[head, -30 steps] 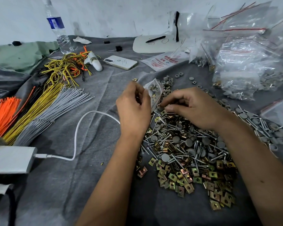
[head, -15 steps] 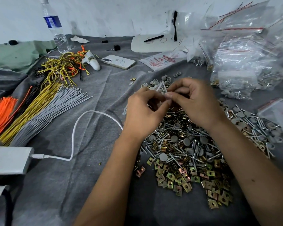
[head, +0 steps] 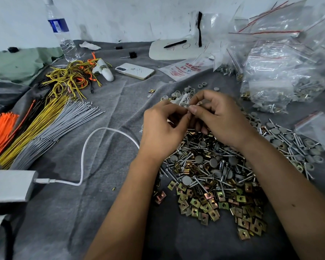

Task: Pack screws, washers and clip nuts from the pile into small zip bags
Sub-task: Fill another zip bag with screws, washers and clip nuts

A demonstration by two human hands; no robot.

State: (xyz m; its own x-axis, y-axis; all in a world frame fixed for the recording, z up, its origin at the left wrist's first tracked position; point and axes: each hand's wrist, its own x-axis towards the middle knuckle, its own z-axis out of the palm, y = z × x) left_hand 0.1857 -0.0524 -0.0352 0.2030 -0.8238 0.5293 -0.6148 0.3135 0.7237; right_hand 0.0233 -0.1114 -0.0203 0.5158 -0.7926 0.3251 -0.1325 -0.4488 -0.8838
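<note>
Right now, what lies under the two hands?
Under the left hand and right hand lies the pile of screws, grey caps and clip nuts. What they pinch is mostly covered by fingers.

Soft, even, rather cool light fills the scene, dim toward the lower left corner. Shadows are faint: a weak dark patch lies on the grey felt cloth (head: 109, 113) just under the two forearms. Bright glare streaks the heap of clear plastic zip bags with red seal strips (head: 281, 59) at upper right, washing out what they hold. The wide lens bends the edges, so the clear plastic water bottle with a blue label (head: 61, 30) leans inward. The centre is sharp; the far white wall (head: 120, 17) looks soft and smeary
</note>
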